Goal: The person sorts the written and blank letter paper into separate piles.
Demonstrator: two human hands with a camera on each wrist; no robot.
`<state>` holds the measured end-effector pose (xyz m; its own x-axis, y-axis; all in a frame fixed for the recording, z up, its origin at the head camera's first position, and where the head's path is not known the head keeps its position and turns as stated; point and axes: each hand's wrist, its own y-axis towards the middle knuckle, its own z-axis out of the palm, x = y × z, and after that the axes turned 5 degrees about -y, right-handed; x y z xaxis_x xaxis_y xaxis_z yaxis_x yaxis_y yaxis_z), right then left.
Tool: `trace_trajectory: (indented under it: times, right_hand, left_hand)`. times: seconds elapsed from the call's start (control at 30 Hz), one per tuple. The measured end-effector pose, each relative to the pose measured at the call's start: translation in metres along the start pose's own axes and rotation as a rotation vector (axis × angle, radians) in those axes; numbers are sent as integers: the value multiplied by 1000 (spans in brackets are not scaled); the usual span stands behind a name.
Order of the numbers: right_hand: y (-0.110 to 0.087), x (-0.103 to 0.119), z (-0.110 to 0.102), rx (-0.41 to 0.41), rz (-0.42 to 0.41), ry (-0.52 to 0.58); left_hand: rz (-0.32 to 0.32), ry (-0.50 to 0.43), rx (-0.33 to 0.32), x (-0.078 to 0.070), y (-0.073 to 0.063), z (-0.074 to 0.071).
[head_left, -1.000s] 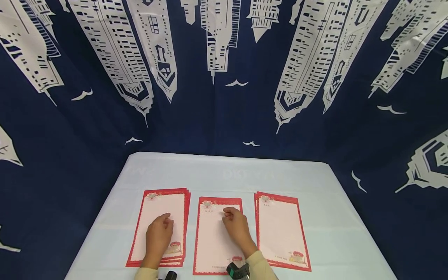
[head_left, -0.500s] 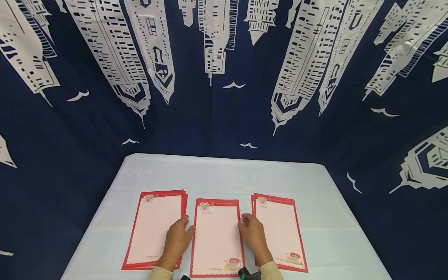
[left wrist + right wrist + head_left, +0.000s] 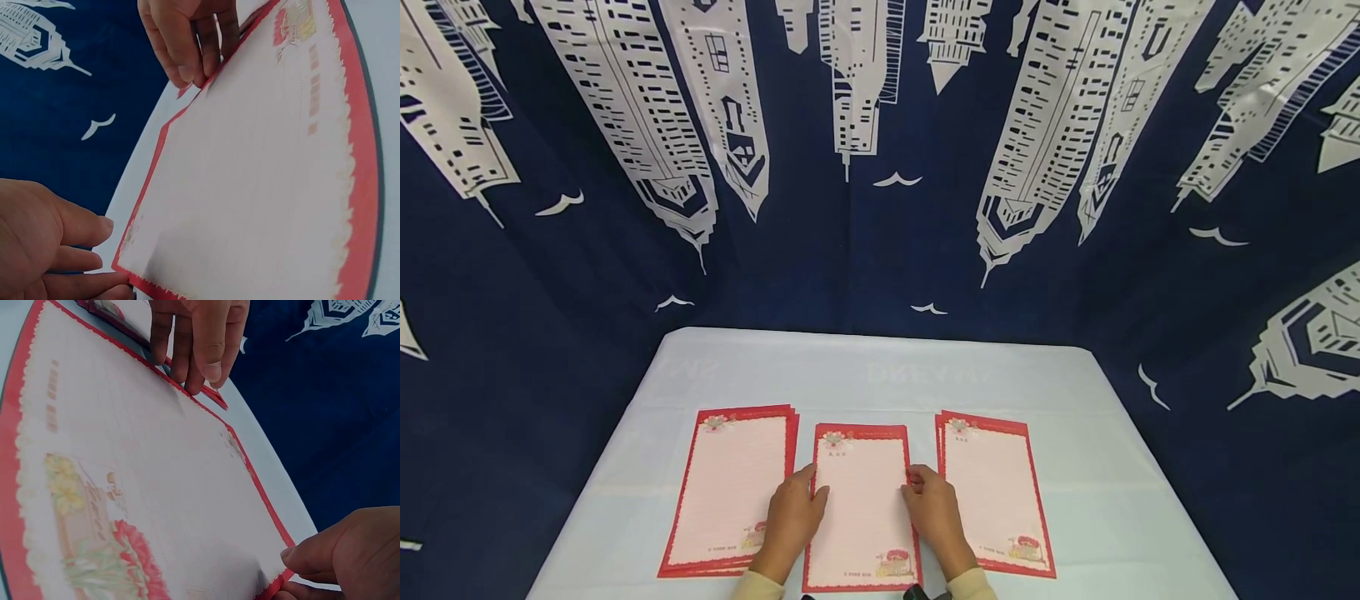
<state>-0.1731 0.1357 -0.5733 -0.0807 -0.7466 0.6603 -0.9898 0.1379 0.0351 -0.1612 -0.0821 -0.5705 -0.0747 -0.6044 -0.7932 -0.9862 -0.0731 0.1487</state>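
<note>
A pink-white sheet of letter paper (image 3: 861, 508) with a red scalloped border lies in the middle in the head view. At its left edge is my left hand (image 3: 796, 512), fingers along the border and thumb spread over the paper. My right hand (image 3: 936, 508) is opposite at the right edge, fingertips against the border and fingers bent loosely. In the left wrist view, the left fingers (image 3: 81, 284) reach the sheet's corner with the thumb apart above it. The right wrist view shows the right thumb (image 3: 294, 556) over the sheet's edge, with other fingers below.
Matching red-bordered sheets lie slightly fanned in a left stack (image 3: 737, 483) and a right stack (image 3: 992, 492). All rest on a white table (image 3: 880, 375). A dark blue cloth (image 3: 865, 258) printed with white buildings and birds hangs behind it.
Both hands have come down from over the left and middle sheets to the two sides of the middle sheet, then closed inward against its edges. The camera view has shifted slightly.
</note>
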Motion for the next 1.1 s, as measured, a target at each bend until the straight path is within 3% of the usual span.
trace_trajectory:
  times: [0.23,0.4,0.57,0.67,0.83,1.1]
  right_hand:
    - [-2,-1,-2,-95,-27,-13]
    - [1,-6,-3,-141,-22,121]
    - [3,-10,-11,-87,62,276]
    - [4,-13,-21,-61,106,327]
    - [9,-25,-43,-83,125,308]
    - [16,-56,-84,-187,199,217]
  left_hand:
    - [13,-3,-63,-2,-3,4]
    - [33,-97,-115,-1,-3,8]
    - [14,-198,-119,-2,0,11]
    - [-9,-251,-97,-6,2,12]
    - [-32,-309,-33,-17,9,22]
    - [68,-339,34,-45,28,66]
